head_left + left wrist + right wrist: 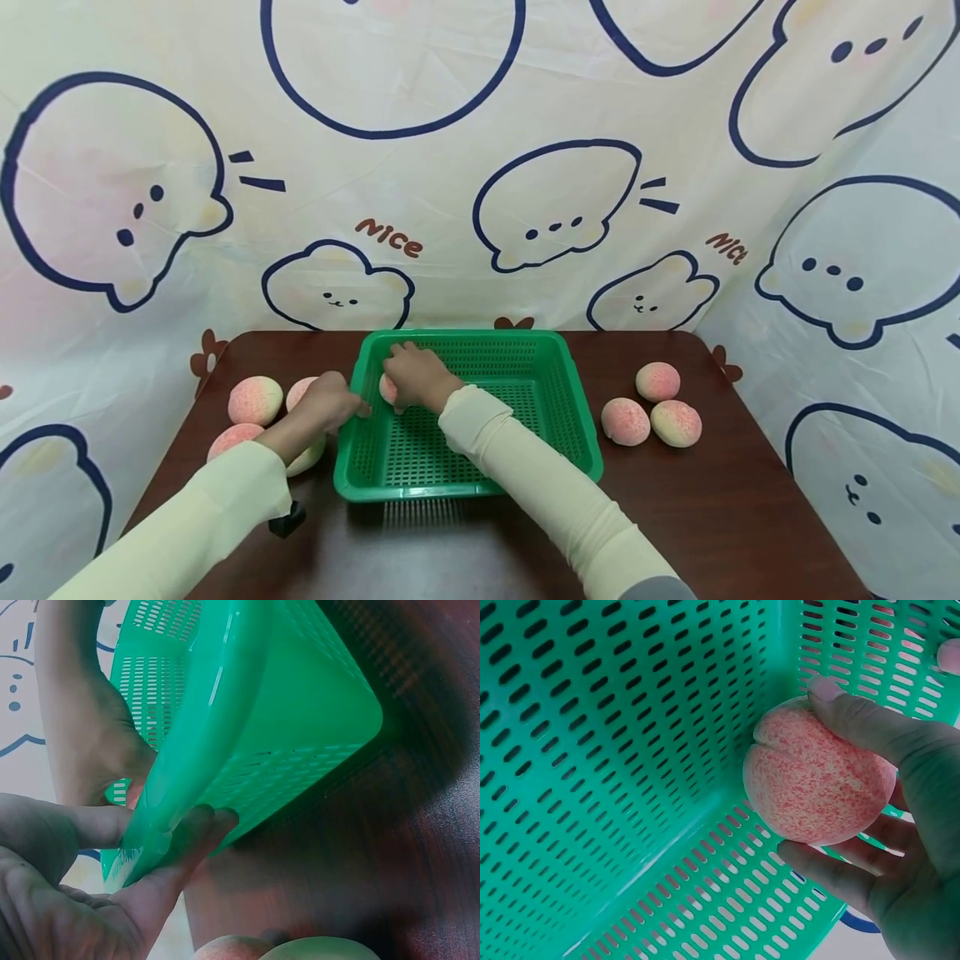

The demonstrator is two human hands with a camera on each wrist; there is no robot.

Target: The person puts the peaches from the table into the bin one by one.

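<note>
A green plastic basket (405, 492) with slotted walls stands on the dark wooden table. Inside it, at the left end, my right hand (422, 377) grips a pink peach (817, 780), thumb on one side and fingers on the other. The peach sits in the corner region, close to the slotted wall; whether it touches the floor I cannot tell. My left hand (330, 402) pinches the basket's left rim, thumb and fingers on either side of the wall, as the left wrist view shows.
Left of the basket lie several more peaches (255, 400), partly hidden by the left forearm. Three peaches (626, 422) lie grouped on the table (720, 500) to the right. A cartoon-printed cloth (450, 192) hangs behind and along both sides.
</note>
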